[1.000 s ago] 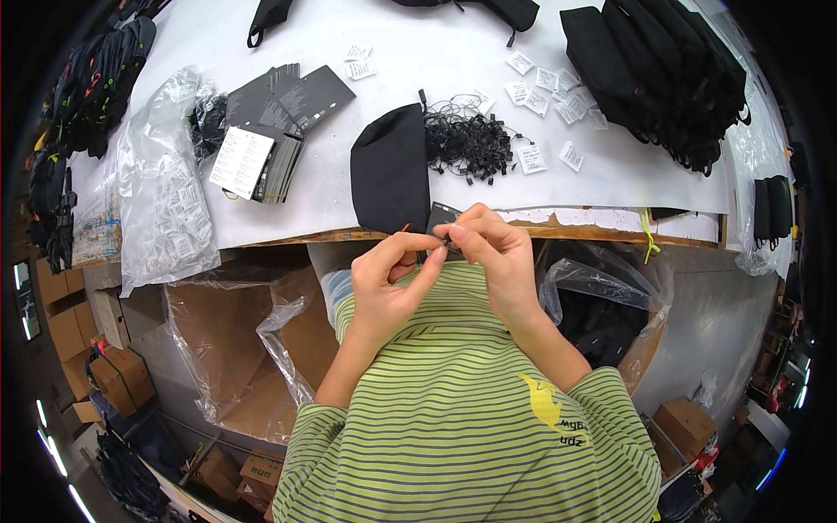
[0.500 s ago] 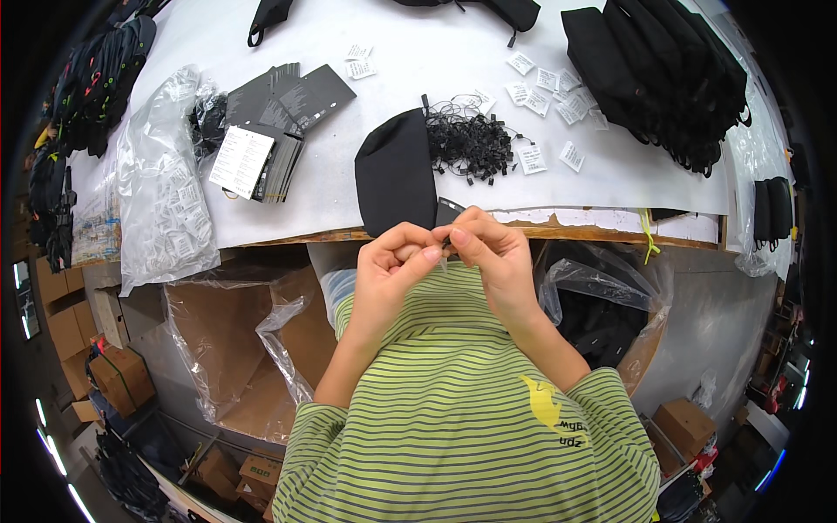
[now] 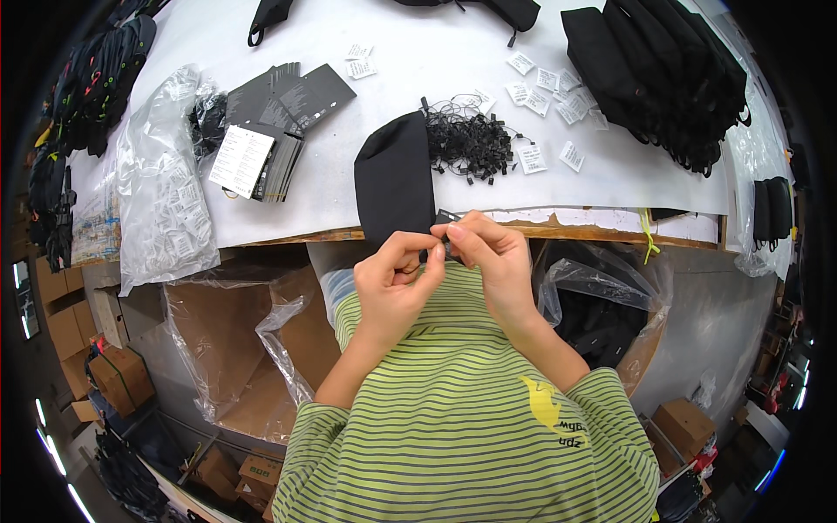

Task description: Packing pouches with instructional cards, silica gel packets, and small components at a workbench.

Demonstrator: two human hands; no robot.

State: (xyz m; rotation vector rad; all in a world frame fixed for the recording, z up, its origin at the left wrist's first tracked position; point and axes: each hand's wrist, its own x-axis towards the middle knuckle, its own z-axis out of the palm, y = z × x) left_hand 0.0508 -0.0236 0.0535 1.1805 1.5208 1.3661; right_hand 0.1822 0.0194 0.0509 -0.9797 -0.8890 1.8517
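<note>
Just off the table's front edge, my left hand and my right hand meet, fingertips together. Each pinches with thumb and forefinger at something small and dark, mostly hidden by the fingers. A flat black fabric pouch with a rounded outer side lies on the table, its near end hanging over the edge at my left hand. A small black tag shows just behind my right fingertips. Beyond the hands lies a tangled heap of black tag strings with small black locking ends.
Black printed cards are stacked left of the pouch, beside a clear plastic bag of white labels. Loose white labels lie right of the strings, near a pile of black pouches. Plastic-lined cardboard boxes stand below the table edge.
My left hand has turned a little, its thumb now pointing up toward the right fingertips. The pouch has slid slightly toward me. My right hand has hardly moved.
</note>
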